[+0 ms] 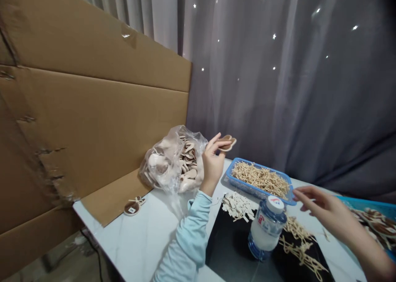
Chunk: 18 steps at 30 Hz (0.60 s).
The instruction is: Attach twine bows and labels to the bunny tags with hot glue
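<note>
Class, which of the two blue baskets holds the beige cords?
The cord basket, just left of the right hand: it is heaped with beige cords. The other basket, at the right edge, holds brown pieces.

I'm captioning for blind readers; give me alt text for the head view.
The left hand holds up a brown cutout beside a plastic bag of similar ones; the right hand is by a blue basket of beige strings.

White worktop (136,249): cardboard flap (105,201) at left corner, blue basket (244,186) along far edge. Black mat (227,249) toward near edge.
</note>
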Motion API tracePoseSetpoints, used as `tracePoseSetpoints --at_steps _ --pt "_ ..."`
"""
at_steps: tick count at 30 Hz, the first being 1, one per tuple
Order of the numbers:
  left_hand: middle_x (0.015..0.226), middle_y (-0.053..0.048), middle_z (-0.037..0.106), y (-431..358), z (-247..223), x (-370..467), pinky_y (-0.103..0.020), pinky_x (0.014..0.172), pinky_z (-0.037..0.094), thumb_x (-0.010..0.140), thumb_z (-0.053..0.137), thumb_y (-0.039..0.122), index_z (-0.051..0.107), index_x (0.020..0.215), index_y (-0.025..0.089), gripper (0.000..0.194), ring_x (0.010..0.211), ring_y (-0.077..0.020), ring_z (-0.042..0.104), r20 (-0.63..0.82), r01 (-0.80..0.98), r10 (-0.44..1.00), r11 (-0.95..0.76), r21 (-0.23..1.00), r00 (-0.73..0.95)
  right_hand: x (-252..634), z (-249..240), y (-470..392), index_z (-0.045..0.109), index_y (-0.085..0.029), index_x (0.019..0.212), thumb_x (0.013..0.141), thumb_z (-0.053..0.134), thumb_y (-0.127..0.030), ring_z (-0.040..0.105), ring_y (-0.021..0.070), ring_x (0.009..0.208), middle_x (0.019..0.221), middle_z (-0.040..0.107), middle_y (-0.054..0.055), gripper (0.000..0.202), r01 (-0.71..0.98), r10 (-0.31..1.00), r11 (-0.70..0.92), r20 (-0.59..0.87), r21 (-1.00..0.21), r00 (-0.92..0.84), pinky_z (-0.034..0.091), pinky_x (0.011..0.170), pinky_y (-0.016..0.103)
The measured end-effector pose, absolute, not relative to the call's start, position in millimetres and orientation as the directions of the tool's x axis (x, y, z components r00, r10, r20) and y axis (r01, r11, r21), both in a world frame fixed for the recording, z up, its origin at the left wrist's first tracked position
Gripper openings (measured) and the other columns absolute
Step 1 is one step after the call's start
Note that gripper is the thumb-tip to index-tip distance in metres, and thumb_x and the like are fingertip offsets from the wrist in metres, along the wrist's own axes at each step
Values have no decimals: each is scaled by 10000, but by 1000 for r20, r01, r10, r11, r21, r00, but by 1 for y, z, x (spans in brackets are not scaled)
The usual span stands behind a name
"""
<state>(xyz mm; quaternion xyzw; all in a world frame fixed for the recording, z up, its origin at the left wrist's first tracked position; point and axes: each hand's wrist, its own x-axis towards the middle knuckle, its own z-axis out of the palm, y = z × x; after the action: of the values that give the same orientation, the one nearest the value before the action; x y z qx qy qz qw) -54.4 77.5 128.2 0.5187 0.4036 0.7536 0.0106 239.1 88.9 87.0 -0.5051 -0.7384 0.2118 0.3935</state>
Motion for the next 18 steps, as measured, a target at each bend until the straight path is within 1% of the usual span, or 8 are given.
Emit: tracePoseSetpoints --at_steps 2,6,8,10,12,14,15,18 --pt "1329 -87 617 69 133 -39 -386 1041 441 797 588 52 746 882 204 235 1238 -220 563 798 310 463 -749 585 -387 232 106 74 676 -206 853 710 604 -648 635 210 618 790 719 76 471 470 909 385 415 -794 -44 514 518 292" --pt "1128 -55 722 54 141 -16 -384 1003 473 829 544 55 728 1009 230 311 1113 -198 639 815 144 537 -808 571 -219 214 136 40 677 -231 864 719 651 -611 626 205 678 741 676 47 408 392 862 439 503 -808 71 510 553 266" --pt "1198 -67 692 50 145 -10 -379 1004 469 824 552 68 713 1071 224 333 1137 -207 623 798 86 586 -796 600 -143 206 141 30 678 -237 886 766 643 -571 626 197 715 767 676 42 357 378 844 479 534 -792 48 514 608 262" --pt "1242 -82 674 51 146 -6 -379 985 483 833 538 93 720 1046 208 302 1155 -223 614 758 2 647 -760 650 -77 199 141 25 672 -234 904 802 635 -533 620 189 737 779 669 34 318 351 833 522 553 -777 -13 510 645 261" --pt "1159 -90 718 55 145 -4 -383 943 512 874 506 146 729 967 193 246 1092 -224 653 702 -69 708 -706 705 -77 196 139 24 661 -220 904 836 617 -502 611 184 747 790 662 34 293 329 829 546 554 -770 -78 501 663 268" --pt "1192 -90 706 62 141 -3 -389 931 521 875 535 177 707 997 193 211 1085 -229 659 642 -86 762 -647 757 -79 195 137 26 649 -207 898 870 588 -472 608 186 766 815 665 42 274 325 830 551 545 -768 -119 491 676 281" --pt "1225 -93 690 66 138 -2 -387 917 529 859 569 185 685 1053 199 226 1095 -235 654 616 -85 784 -620 780 -71 196 136 28 645 -203 899 880 577 -458 609 189 775 829 668 46 264 330 831 552 539 -766 -139 487 677 286" --pt "1212 -110 687 73 130 -1 -368 790 577 799 661 194 562 1244 222 457 1046 -253 671 510 -68 858 -513 856 -60 203 128 38 643 -205 902 904 539 -395 615 195 767 844 677 48 217 426 838 546 475 -721 -269 475 650 294"
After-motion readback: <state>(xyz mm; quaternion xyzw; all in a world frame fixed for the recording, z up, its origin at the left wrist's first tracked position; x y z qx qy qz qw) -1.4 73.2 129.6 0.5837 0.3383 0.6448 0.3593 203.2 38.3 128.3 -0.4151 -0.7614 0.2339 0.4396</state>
